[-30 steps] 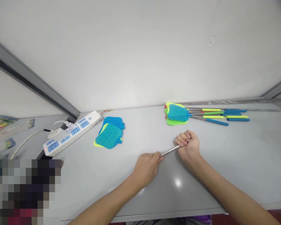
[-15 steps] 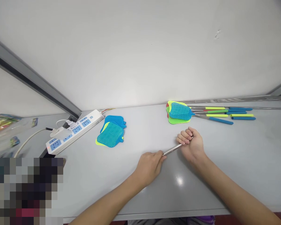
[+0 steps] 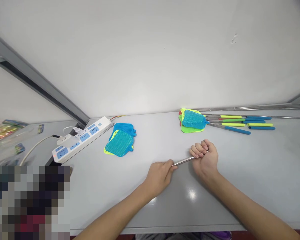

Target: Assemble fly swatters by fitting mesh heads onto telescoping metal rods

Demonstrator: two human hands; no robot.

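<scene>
A shiny metal rod (image 3: 184,160) runs between my two hands above the grey table. My left hand (image 3: 160,174) is closed around its left end. Fingers curled, my right hand (image 3: 204,156) grips the other end, palm turned up; both rod ends are mostly hidden in the fists. Beyond my right hand lies a pile of fly swatters, a blue swatter (image 3: 193,119) on top of green, yellow and red ones. Loose swatter heads, blue and yellow, lie to the left, with a blue swatter head (image 3: 120,143) uppermost.
A white power strip (image 3: 82,140) with plugs and cables stands at the left. Loose blue and yellow grip sleeves (image 3: 261,128) lie right of the swatters. Long thin metal rods (image 3: 252,107) rest along the wall. Plastic packaging (image 3: 8,131) sits at far left, near a pixelated patch.
The view has shifted slightly. Both hands keep hold of the rod, which lies a little flatter now; the right hand has turned or lowered slightly.
</scene>
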